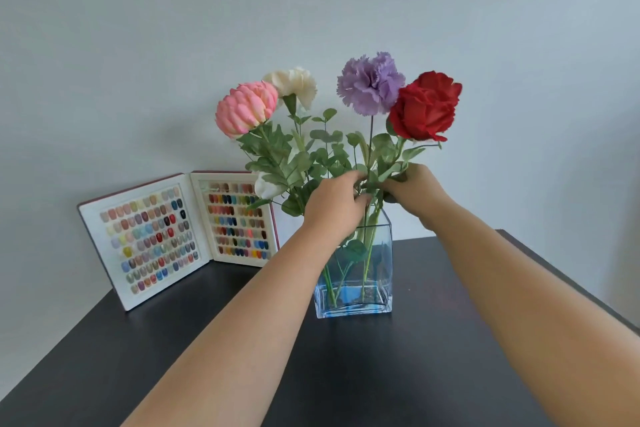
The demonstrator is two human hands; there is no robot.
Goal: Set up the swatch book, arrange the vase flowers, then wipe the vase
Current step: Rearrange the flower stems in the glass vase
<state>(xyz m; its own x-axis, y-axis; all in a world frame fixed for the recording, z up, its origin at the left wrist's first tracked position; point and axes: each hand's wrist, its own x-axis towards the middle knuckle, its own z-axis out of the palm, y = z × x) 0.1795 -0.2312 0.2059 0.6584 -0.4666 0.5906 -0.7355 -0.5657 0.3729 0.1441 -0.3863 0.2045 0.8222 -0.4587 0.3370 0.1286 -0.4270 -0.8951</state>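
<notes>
A clear square glass vase [375, 274] with a blue tint stands on the black table [433, 357]. It holds a pink flower [246, 108], a cream flower [292, 81], a purple flower [371, 83] and a red rose [424, 107], with green leaves between them. My left hand [334, 206] grips the stems just above the vase rim. My right hand [414, 189] pinches the red rose's stem beside it. The swatch book [166, 236] stands open and upright at the left, against the wall, showing rows of coloured nail swatches.
A plain pale wall [311, 10] rises directly behind the table. The table's right edge [568, 274] runs diagonally close to the vase, and its left edge slopes toward the bottom left corner.
</notes>
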